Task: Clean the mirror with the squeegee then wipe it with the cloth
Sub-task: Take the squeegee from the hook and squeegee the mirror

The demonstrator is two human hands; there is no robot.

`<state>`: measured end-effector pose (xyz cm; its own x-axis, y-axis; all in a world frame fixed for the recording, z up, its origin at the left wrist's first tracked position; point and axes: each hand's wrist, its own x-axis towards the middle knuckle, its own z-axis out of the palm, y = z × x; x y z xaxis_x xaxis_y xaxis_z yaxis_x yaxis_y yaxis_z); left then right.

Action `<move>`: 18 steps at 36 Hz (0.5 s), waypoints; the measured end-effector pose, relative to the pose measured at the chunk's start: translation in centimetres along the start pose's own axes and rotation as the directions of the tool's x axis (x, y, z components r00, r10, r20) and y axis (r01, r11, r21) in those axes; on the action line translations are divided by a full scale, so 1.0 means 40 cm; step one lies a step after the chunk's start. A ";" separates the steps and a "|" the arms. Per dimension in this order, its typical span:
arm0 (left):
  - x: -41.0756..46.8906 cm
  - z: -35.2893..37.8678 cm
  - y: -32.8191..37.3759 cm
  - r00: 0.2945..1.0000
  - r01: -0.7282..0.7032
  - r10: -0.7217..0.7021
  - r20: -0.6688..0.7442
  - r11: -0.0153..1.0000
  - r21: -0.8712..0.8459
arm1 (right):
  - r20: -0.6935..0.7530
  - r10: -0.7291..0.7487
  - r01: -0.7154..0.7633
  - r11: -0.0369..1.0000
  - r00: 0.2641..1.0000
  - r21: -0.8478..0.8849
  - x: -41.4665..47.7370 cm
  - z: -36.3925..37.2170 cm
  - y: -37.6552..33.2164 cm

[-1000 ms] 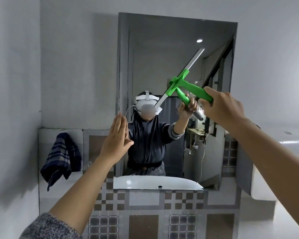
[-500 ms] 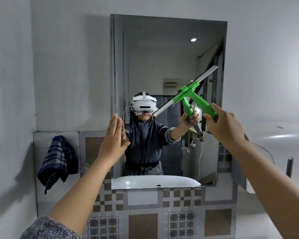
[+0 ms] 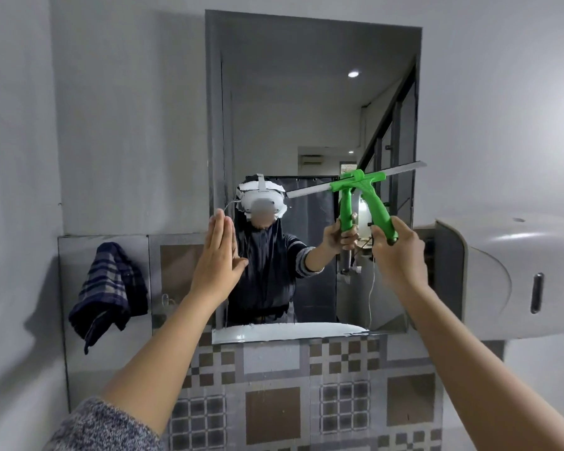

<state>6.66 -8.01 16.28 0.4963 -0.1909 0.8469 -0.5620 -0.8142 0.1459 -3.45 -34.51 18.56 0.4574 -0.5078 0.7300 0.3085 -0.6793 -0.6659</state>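
Note:
A tall mirror [image 3: 306,102] hangs on the grey wall above patterned tiles. My right hand [image 3: 398,255] grips the green squeegee [image 3: 376,206] by its handle, and the metal blade lies nearly level against the glass at the mirror's right, about mid-height. My left hand [image 3: 217,255] is flat, fingers together and upright, pressed against the mirror's left edge with nothing in it. A dark blue checked cloth [image 3: 108,288] hangs on the wall to the left of the mirror, well apart from both hands.
A white dispenser box [image 3: 508,281] juts from the wall right of the mirror, close to my right forearm. Brown and grey patterned tiles [image 3: 306,402] cover the wall below. The mirror reflects a person wearing a headset and a white basin rim.
My right hand has drawn the squeegee down the glass and turned its blade from steeply tilted to almost level. My left hand has stayed on the mirror's edge.

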 end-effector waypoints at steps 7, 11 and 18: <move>0.015 -0.023 -0.034 1.000 0.016 -0.016 -0.004 1.000 0.001 | -0.012 0.106 -0.102 0.972 0.994 0.212 -0.037 0.094 -0.075; -0.001 -0.005 -0.024 1.000 0.017 -0.017 0.002 1.000 -0.007 | -0.033 0.195 -0.175 0.935 0.980 0.310 -0.077 0.129 -0.090; -0.016 0.018 0.000 0.999 -0.042 0.043 0.009 0.997 -0.066 | -0.031 0.359 -0.290 0.798 0.933 0.528 -0.099 0.167 -0.165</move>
<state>6.83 -8.26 15.38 0.4773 -0.2305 0.8479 -0.6250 -0.7674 0.1433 -1.73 -24.50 19.03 0.5119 -0.7340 0.4462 0.5541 -0.1148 -0.8245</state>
